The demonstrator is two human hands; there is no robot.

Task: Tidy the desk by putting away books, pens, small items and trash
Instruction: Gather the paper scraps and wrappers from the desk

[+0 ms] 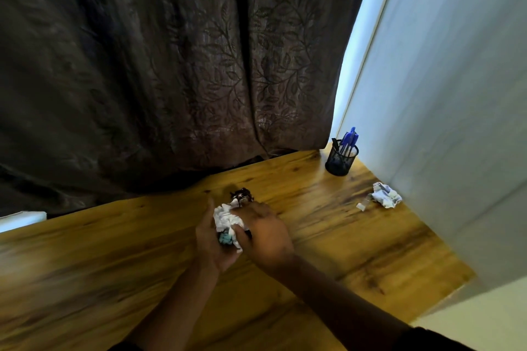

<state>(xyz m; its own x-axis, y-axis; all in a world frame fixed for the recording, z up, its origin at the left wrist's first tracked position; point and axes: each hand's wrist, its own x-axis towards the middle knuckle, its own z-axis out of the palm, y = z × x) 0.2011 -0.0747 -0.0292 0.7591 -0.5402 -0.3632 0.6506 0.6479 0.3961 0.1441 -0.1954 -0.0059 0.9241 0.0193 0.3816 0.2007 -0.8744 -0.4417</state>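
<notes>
Over the middle of the wooden desk (114,251), my left hand (211,242) cups a bundle of crumpled white and teal paper trash (228,222) from the left. My right hand (265,234) covers the bundle from the right, its fingers curled onto the paper. A dark crumpled wrapper (241,195) sits at the far end of the bundle, just past my fingertips. Another crumpled white paper ball (386,194) lies on the desk at the right, near the wall, with a small clear scrap (362,205) beside it.
A black mesh pen holder (340,157) with blue pens stands in the far right corner of the desk. A dark patterned curtain (171,65) hangs behind the desk. A pale wall (456,122) bounds the right side.
</notes>
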